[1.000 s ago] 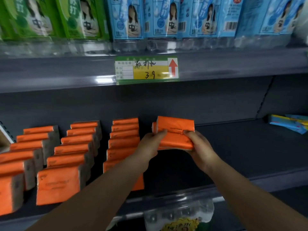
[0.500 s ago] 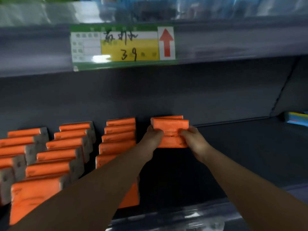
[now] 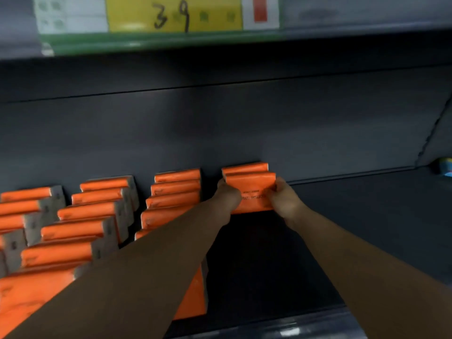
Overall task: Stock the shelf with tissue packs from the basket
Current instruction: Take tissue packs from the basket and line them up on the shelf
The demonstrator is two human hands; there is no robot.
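Both hands, left hand (image 3: 226, 200) and right hand (image 3: 285, 201), grip an upright orange plastic-wrapped tissue pack (image 3: 252, 192) by its sides, against the dark grey shelf's (image 3: 354, 216) back wall.

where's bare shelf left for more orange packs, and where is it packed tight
Bare shelf runs in front of the held pack to the front lip, and rightward from that pack to the blue item at the far right. Left of it, three rows of orange packs stand crowded.
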